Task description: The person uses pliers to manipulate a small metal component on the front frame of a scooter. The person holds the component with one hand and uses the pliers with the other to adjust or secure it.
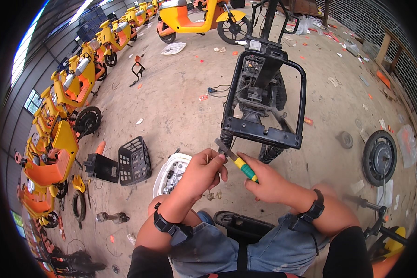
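My right hand (269, 181) is wrapped round the green and yellow handle of a hammer (245, 169). Its grey head reaches up to the lower end of a spring shock absorber (225, 138), close to my left fingertips. Closed in a pinch, my left hand (200, 174) is right beside the hammer head; what sits between its fingers is mostly hidden. Just beyond both hands stands a stripped scooter frame (262, 131) with a black tubular rack. A white tub (160, 183) of small metal parts rests on the floor by my left wrist.
A black crate (134, 160) and a black box (102, 167) lie to the left. Yellow scooters (60, 143) line the left side, and another scooter (194, 18) stands at the back. A wheel (379, 157) lies at right. Litter dots the concrete floor (171, 92).
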Motion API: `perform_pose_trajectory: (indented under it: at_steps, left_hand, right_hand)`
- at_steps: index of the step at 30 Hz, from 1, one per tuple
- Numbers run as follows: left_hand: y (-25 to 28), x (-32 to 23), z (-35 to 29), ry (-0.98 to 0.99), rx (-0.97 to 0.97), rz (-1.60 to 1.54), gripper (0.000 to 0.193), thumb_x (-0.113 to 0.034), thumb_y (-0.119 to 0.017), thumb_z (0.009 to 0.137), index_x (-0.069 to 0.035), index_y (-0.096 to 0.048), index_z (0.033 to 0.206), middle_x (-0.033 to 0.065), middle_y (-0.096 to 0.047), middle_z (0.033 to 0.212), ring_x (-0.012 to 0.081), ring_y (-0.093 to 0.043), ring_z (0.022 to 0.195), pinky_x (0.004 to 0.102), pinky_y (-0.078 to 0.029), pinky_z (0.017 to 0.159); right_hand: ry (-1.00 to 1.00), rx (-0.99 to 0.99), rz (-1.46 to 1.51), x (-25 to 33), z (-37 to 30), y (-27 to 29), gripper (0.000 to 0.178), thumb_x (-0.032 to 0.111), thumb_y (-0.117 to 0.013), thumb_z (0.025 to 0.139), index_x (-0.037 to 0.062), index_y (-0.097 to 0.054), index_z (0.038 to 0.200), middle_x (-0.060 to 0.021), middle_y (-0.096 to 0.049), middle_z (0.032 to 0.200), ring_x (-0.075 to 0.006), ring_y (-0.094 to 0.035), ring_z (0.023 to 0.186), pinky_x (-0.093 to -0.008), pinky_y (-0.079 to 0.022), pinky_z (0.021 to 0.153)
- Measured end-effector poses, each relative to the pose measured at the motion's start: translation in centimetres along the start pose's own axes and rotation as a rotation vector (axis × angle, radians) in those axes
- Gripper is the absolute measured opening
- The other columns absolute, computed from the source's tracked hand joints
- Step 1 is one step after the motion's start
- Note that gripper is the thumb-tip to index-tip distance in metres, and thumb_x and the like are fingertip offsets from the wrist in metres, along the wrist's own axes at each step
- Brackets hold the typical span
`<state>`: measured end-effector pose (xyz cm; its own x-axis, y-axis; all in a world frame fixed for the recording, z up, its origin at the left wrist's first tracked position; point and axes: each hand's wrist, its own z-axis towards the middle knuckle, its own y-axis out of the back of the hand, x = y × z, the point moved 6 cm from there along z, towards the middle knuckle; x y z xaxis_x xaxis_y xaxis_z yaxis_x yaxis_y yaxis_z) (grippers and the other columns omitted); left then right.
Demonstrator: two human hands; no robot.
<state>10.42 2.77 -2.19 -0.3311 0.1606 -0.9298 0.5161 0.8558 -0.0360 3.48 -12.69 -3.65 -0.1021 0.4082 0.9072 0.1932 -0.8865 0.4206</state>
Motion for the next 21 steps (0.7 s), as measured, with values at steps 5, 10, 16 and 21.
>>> perform_pose_trajectory:
  at_steps: [5, 10, 16, 21]
  left_hand:
    - [-0.08, -0.02, -0.12, 0.039, 0.003, -0.011, 0.018, -0.016, -0.049, 0.102, 0.001, -0.054, 0.1, 0.0116, -0.064, 0.066, 0.0087, -0.04, 0.038, 0.0227, -0.028, 0.038]
    - [-0.03, 0.03, -0.21, 0.071, 0.0, -0.054, 0.015, -0.013, -0.048, 0.099, 0.001, -0.054, 0.102, 0.0129, -0.063, 0.066, 0.0094, -0.039, 0.037, 0.0231, -0.028, 0.037]
    - [-0.06, 0.35, -0.07, 0.107, 0.012, -0.066, 0.015, -0.011, -0.049, 0.098, 0.002, -0.054, 0.104, 0.0131, -0.063, 0.066, 0.0091, -0.038, 0.036, 0.023, -0.027, 0.037]
    - [-0.07, 0.46, -0.03, 0.101, 0.023, -0.061, 0.017, -0.011, -0.05, 0.098, 0.003, -0.055, 0.107, 0.0123, -0.063, 0.066, 0.0087, -0.038, 0.036, 0.023, -0.026, 0.037]
  right_hand:
    - [0.065, -0.026, -0.054, -0.1, 0.01, -0.45, 0.072, 0.001, -0.054, 0.081, -0.0052, -0.03, 0.148, -0.0283, -0.047, 0.137, -0.0418, -0.048, 0.128, -0.0421, -0.04, 0.107]
    - [0.14, -0.068, -0.165, -0.46, 0.07, -0.64, 0.072, 0.002, -0.056, 0.08, -0.0052, -0.031, 0.148, -0.0279, -0.047, 0.136, -0.0425, -0.048, 0.127, -0.0441, -0.039, 0.108]
    - [0.155, -0.086, -0.231, -0.37, -0.18, -0.83, 0.071, 0.003, -0.057, 0.08, -0.0042, -0.032, 0.147, -0.0269, -0.047, 0.134, -0.042, -0.047, 0.126, -0.0453, -0.039, 0.107]
    - [0.12, -0.058, -0.198, -0.35, -0.16, -0.75, 0.07, 0.002, -0.056, 0.081, -0.0017, -0.034, 0.146, -0.0258, -0.048, 0.133, -0.0424, -0.049, 0.124, -0.0443, -0.041, 0.105]
